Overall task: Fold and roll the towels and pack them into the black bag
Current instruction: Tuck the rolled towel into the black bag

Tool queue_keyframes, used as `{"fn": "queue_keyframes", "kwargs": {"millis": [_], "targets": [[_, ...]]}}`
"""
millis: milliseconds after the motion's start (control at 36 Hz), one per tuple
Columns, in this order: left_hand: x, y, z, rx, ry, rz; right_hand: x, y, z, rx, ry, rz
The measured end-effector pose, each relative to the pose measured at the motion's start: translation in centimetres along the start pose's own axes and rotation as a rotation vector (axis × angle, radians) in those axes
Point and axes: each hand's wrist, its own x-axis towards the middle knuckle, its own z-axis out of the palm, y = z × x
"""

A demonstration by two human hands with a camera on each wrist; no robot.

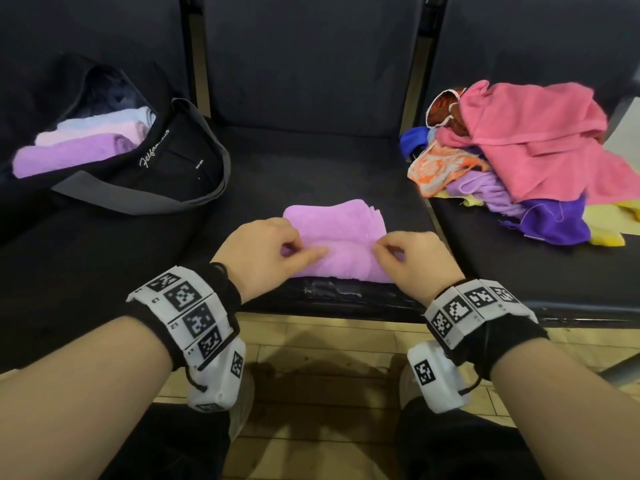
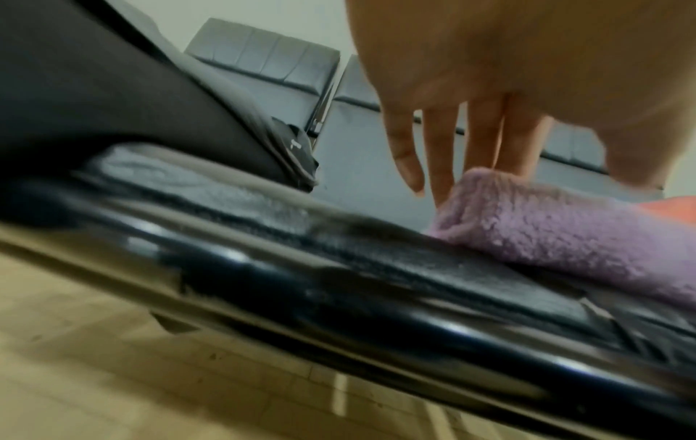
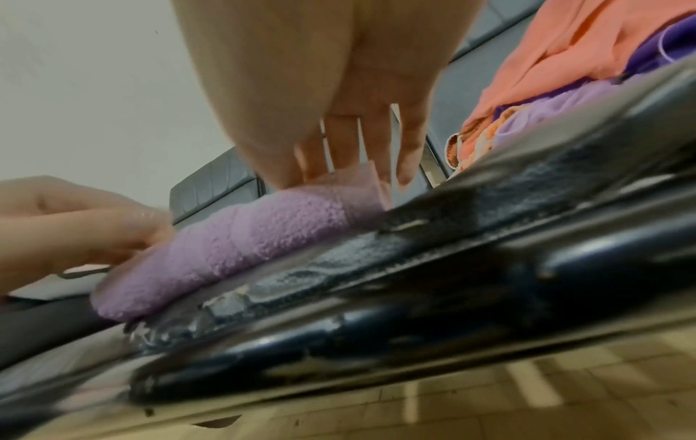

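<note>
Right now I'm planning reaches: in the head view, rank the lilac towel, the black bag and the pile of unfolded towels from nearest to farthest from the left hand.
1. Lilac towel: under the left hand, centre seat.
2. Black bag: left seat.
3. Pile of unfolded towels: right seat, beyond the right hand.

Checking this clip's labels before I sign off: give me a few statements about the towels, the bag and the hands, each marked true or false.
1. Both hands, left hand and right hand, grip the lilac towel on the middle seat. True.
2. The black bag holds no towels yet. False: rolled towels already lie inside it.
3. The pile of unfolded towels lies on the seat to the person's right. True.
4. A pink towel tops that pile. True.
5. The lilac towel lies spread out flat in a single layer. False: it is folded, its near end partly rolled.
</note>
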Motion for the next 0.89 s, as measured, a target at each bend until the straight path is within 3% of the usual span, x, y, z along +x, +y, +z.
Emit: {"fn": "queue_keyframes", "kwargs": {"millis": [83, 194, 333, 528, 639, 778, 833, 889], "targets": [[-0.3, -0.3, -0.2, 0.116, -0.101, 0.044, -0.7, -0.3, -0.6, -0.061, -0.046, -0.023], [-0.2, -0.7, -0.1, 0.084, -0.177, 0.009, -0.9, -0.1, -0.7, -0.196, -0.199, -0.042], [0.6, -0.7, 0.0, -0.142, -0.202, -0.117, -0.6, 1.1, -0.1, 0.039, -0.211, 0.034], [1.6, -1.4, 0.0, -0.494, -0.137, -0.437, -0.1, 1.7, -0.1, 0.504, -0.051, 0.243], [2.1, -0.9, 0.0, -0.389, -0.187, -0.495, 0.3, 1.3, 0.3, 0.42, -0.013, 0.344], [2.3, -0.7, 0.2, -0.28, -0.249, -0.613, 1.3, 0.4, 0.7, 0.174, -0.097, 0.456], [2.3, -0.5, 0.3, -0.22, -0.235, -0.607, 1.3, 0.2, 0.7, 0.057, -0.03, 0.415], [2.1, -0.6, 0.6, -0.194, -0.124, -0.507, 1.2, 0.2, 0.8, 0.047, 0.123, 0.259]]}}
